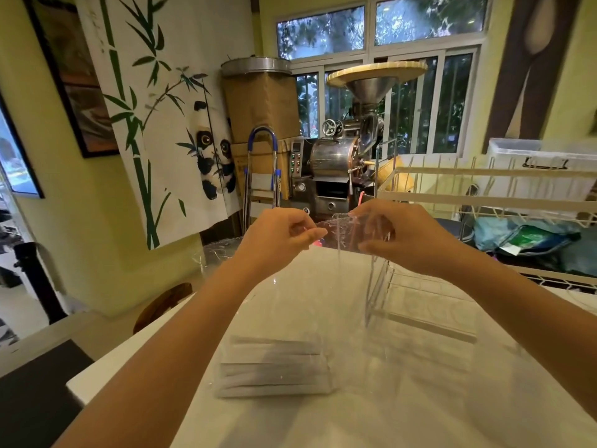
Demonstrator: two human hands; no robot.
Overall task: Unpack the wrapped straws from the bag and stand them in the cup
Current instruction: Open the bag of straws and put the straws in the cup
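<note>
Head view first: I see a big white table (420, 399) under my arms. On it, to the right, stands a clear box-shaped holder (420, 305). I think this is the cup for the straws, but it is see-through and hard to make out.

Next in size is the clear bag (342, 234). I hold it up over the table by its top edge. It is thin, soft and shiny, so I think it will slip and crumple. The best place to hold it is right at the open mouth, one side in each hand.

My left hand (284, 236) pinches the left side of the bag's mouth. My right hand (400, 236) pinches the right side. Both hands are closed on the bag.

Smallest are the wrapped straws (274, 370). They lie flat in a stack on the table, near me, below the bag. I cannot tell if the bag's bottom wraps around them. They look light and thin in paper wraps. I would grab them around the middle, a few at once.
</note>
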